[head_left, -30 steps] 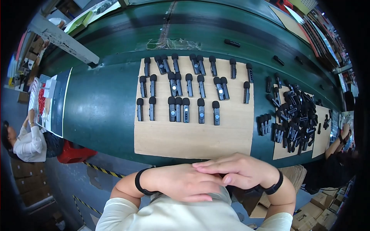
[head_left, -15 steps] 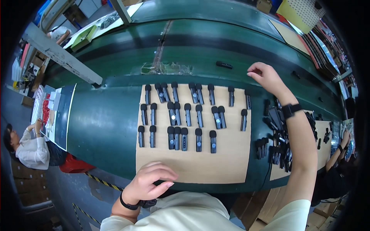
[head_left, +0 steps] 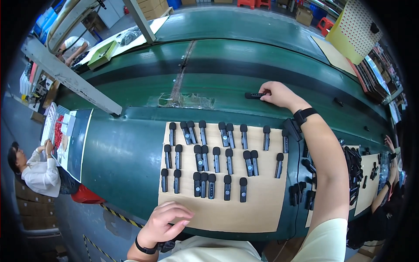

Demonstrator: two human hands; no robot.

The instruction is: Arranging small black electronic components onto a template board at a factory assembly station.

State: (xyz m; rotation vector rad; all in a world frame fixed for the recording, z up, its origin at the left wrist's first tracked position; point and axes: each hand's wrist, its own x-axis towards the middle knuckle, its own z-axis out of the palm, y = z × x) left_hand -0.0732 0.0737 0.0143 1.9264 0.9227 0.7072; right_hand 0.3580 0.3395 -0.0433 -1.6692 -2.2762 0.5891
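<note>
On the green belt, a small black wireless clip-on microphone (head_left: 252,95) with a foam tip lies flat. My right hand (head_left: 278,95) reaches out to it, thumb and fingertips closed on its right end. My left hand (head_left: 166,222) hovers over the near left corner of a tan cardboard sheet (head_left: 244,216), fingers curved, thumb apart, holding nothing. Three loose rows of similar microphones (head_left: 227,187) rest on the sheet, foam tips pointing away from me. Some stand singly, others touch side by side.
More black microphones (head_left: 352,170) are heaped to the right, partly behind my right forearm. A grey metal post (head_left: 78,81) slants across the left. Another microphone (head_left: 338,101) lies farther right on the belt. One person (head_left: 39,168) sits at left; another's arm (head_left: 384,192) shows at right.
My right hand has moved left and down onto the microphone on the belt and its fingers have closed on it. The view has tilted up; my left hand keeps its pose.
</note>
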